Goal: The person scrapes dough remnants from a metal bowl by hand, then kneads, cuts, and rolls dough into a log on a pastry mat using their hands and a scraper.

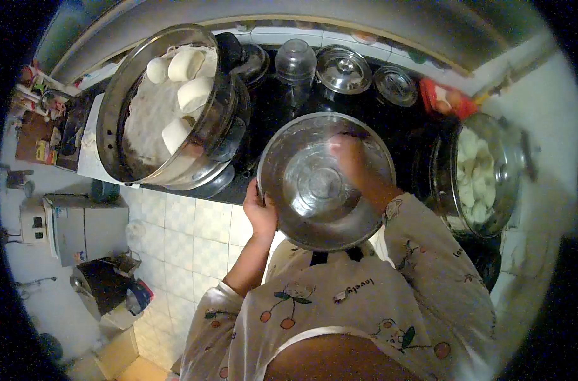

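Observation:
A wide metal bowl (287, 219) is tilted toward me at the counter's front edge, against my body. My left hand (261, 208) grips its left rim, with the thumb on the near side and the other fingers mostly hidden behind the wall. Inside the bowl, my right hand (349, 155) is near the far right wall. Motion smears its fingers, so whether they hold anything cannot be made out. Some shiny wet-looking patches show on the bowl's bottom.
A large steamer tray (104, 143) with several white buns (192, 94) stands at left. Along the back are a glass jar (296, 61), a lidded pot (343, 70) and a glass lid (395, 86). At right, a pan (452, 209) holds pale pieces, near a red bag (442, 100).

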A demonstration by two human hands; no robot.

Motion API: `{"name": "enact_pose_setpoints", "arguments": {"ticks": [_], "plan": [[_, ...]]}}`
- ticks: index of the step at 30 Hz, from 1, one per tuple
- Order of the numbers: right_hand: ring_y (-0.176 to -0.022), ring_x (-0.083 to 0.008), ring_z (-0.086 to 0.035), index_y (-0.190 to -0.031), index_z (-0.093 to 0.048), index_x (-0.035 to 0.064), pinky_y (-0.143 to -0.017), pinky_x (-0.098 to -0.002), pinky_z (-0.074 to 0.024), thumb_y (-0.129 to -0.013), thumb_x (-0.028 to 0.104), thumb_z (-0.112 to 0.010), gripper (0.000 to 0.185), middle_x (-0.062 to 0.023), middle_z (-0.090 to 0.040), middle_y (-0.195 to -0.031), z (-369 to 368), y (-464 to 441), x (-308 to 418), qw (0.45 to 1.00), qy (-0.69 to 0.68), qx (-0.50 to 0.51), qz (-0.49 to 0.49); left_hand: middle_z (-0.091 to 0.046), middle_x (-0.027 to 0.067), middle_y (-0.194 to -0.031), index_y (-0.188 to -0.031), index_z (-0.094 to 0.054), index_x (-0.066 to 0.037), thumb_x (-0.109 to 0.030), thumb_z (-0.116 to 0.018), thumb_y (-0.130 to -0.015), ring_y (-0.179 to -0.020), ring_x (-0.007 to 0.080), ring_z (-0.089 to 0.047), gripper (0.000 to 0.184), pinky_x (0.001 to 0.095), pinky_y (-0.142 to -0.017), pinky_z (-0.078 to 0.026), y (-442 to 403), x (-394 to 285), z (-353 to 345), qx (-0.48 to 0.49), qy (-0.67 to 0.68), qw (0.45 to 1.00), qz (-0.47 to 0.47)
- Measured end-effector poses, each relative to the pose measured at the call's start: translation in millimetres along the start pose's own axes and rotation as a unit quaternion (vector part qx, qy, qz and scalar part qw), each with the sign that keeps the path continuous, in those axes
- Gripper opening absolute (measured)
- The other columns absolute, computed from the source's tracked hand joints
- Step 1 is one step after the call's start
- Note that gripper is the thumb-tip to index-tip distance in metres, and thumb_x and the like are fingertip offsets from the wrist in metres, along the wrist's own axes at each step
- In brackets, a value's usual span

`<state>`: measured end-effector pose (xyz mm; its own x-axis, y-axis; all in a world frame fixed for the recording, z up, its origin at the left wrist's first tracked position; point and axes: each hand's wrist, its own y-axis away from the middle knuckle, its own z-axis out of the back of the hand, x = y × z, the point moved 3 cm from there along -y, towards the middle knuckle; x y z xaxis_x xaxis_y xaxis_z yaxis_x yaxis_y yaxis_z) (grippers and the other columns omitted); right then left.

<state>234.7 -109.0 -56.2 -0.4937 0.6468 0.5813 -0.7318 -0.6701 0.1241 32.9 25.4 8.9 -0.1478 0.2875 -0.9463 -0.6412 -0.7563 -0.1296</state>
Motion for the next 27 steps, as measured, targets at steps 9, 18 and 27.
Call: {"name": "enact_pose_setpoints", "arguments": {"ticks": [9, 18, 27], "plan": [[-0.069, -0.0243, -0.061, -0.076, -0.063, 0.0027, -0.065, -0.0382, -0.0471, -0.084, 0.017, -0.054, 0.019, -0.0133, -0.063, -0.071, -30, 32, 56, 0.986, -0.142, -0.036, 0.073, -0.062, 0.0188, -0.102, -0.119, -0.048, 0.008, 0.012, -0.047, -0.077, -0.095, 0.0241, -0.061, 0.042, 0.0299, -0.085, -0.045, -1, -9, 0, 0.015, -0.008, 0.999, 0.029], [-0.061, -0.0247, -0.059, -0.075, -0.064, 0.0085, -0.060, -0.0395, -0.0457, -0.084, 0.014, -0.052, 0.016, -0.0123, -0.061, -0.067, -58, -9, 37, 0.947, -0.256, -0.116, 0.154, -0.063, 0.0219, -0.098, -0.118, -0.048, 0.009, 0.010, -0.048, -0.077, -0.093, 0.0259, -0.063, 0.040, 0.0305, -0.082, -0.047, 2, 2, 1, 0.005, -0.046, 0.999, -0.004], [-0.075, -0.0164, -0.063, -0.083, -0.066, 0.0039, -0.069, -0.0286, -0.0491, -0.081, 0.008, -0.060, 0.008, -0.0073, -0.066, -0.076, -76, -21, 28, 0.986, -0.123, -0.108, 0.042, -0.062, 0.0217, -0.100, -0.118, -0.048, 0.009, 0.008, -0.046, -0.079, -0.093, 0.0267, -0.062, 0.039, 0.0321, -0.083, -0.046, 2, 10, 3, -0.004, -0.034, 0.999, 0.008]]}}
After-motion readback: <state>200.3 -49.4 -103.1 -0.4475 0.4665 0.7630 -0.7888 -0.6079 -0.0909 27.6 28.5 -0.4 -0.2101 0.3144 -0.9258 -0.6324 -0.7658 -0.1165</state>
